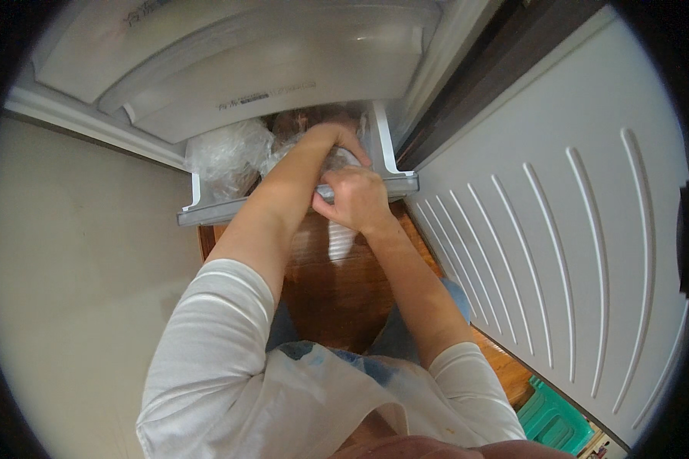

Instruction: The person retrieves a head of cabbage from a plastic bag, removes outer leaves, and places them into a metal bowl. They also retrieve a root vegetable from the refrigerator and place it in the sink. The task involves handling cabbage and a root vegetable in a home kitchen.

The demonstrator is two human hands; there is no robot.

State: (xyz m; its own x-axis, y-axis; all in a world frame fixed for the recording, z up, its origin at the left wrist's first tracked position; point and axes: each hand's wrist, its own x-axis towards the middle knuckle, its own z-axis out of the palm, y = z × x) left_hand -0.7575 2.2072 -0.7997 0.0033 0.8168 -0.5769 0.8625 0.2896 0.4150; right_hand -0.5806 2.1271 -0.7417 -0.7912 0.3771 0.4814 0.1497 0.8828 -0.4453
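Before me a freezer drawer (pixel 218 211) with a clear front and white side rails is pulled out below the upper drawers. My left hand (pixel 347 140) reaches deep into its right side, bent at the wrist, with the fingers pointing down beside a clear plastic bag (pixel 341 158) of something whitish. Its fingertips are partly hidden, so its hold does not show. My right hand (pixel 356 195) is closed over the drawer's front edge, thumb outside, its fingers near that bag. A crumpled clear plastic bag (pixel 229 152) fills the drawer's left side.
Above hang closed translucent freezer drawers (pixel 275 74) bearing writing. The open freezer door (pixel 528 229), ribbed inside, stands close on my right. A pale flat panel (pixel 80 241) is on my left. Below are a brown wooden floor (pixel 339 298) and a green plastic stool (pixel 554 421).
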